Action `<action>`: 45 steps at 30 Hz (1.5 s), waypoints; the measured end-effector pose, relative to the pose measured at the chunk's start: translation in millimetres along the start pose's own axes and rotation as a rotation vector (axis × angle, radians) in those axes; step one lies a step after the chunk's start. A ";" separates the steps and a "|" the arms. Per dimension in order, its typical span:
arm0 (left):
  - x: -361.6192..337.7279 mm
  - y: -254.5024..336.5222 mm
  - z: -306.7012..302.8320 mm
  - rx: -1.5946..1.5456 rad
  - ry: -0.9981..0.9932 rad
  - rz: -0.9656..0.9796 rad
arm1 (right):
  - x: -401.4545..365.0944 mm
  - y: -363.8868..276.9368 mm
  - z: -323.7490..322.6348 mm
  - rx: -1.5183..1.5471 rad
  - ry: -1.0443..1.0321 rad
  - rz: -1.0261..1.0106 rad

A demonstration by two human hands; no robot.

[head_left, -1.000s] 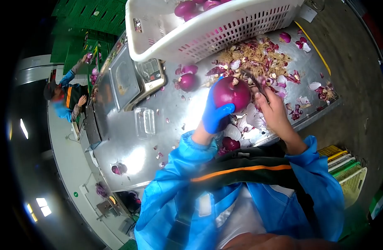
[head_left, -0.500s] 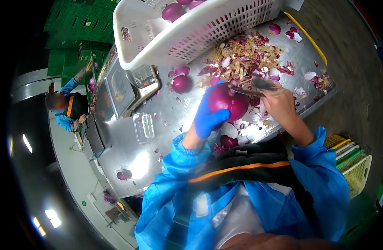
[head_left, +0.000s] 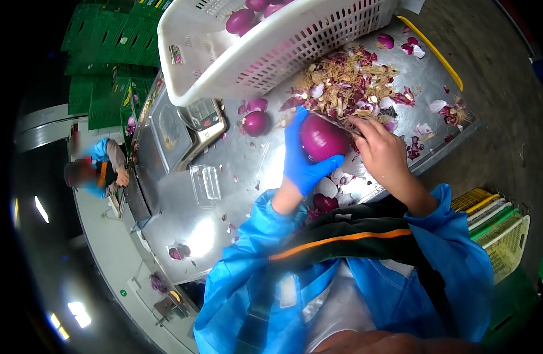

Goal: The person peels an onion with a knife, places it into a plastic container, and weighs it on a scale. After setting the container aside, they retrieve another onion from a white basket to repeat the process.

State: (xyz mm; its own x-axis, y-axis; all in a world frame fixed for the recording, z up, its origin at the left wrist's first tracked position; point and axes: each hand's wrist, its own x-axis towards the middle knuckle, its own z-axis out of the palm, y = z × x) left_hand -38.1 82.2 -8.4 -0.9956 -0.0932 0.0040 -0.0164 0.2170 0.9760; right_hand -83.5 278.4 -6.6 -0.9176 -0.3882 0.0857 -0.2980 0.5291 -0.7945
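Observation:
A large red onion (head_left: 323, 138) is gripped by my left hand (head_left: 304, 165), which wears a blue glove; the thumb lies under the onion and the fingers are behind its left side. My bare right hand (head_left: 382, 150) is closed on a knife (head_left: 333, 121), mostly hidden by the fingers, with its thin blade against the onion's upper right. Beyond the onion lies a heap of root trimmings and skins (head_left: 348, 82) on the metal table (head_left: 242, 153). Another red onion (head_left: 325, 202) and white skin pieces sit below my hands.
A white slotted basket (head_left: 271, 56) with several onions stands at the back. Left of my hands are loose onions (head_left: 255, 123), a scale (head_left: 203, 121) and a clear plastic tray (head_left: 205, 184). Another person (head_left: 100, 168) works at the far left. Stacked crates (head_left: 501, 236) stand at right.
My right hand has moved slightly down and left, with the knife closer along the onion. The onion has turned in my left hand. The other person's arm has come down.

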 end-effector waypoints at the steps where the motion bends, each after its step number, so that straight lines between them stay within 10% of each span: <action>1: -1.0 -4.2 2.1 0.046 0.035 0.030 | 0.8 -2.2 2.3 -0.044 0.017 0.008; 9: 2.0 2.8 0.0 0.109 0.284 0.207 | -16.3 33.0 27.8 0.052 0.156 0.022; 14: -4.0 0.9 11.1 -0.057 0.114 0.109 | -4.9 37.8 14.9 1.200 -0.287 0.439; 19: -33.5 -12.1 9.4 -0.052 -0.049 0.095 | -12.7 60.7 32.8 1.656 -0.597 0.499; 22: -55.1 -9.9 -36.4 -0.078 0.022 -0.228 | -28.1 61.9 44.1 1.548 -0.567 0.603; 26: -84.2 -75.4 -108.4 0.850 0.421 -0.139 | -15.8 37.3 36.6 1.162 -0.526 0.581; 29: -110.5 -123.8 -124.6 0.460 0.354 -0.548 | 7.1 10.3 45.8 0.789 -0.461 0.161; 38: -93.5 -135.4 -106.9 -0.120 0.578 -0.445 | 50.6 -61.0 121.6 -0.231 -0.458 -0.611; 42: -95.8 -174.3 -123.7 0.045 0.440 -0.257 | 60.0 -76.1 144.1 -0.389 -0.600 -0.593; 45: -90.1 -176.1 -133.6 0.073 0.329 -0.265 | 52.0 -54.1 142.7 -0.251 -0.302 -0.372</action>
State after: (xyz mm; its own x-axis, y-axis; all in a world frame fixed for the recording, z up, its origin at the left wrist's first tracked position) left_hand 66.8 -77.4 -151.5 -0.8742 -0.4571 -0.1641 -0.2859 0.2113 0.9347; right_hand -77.5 122.0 -44.9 -0.6325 -0.7640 0.1275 -0.6759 0.4640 -0.5726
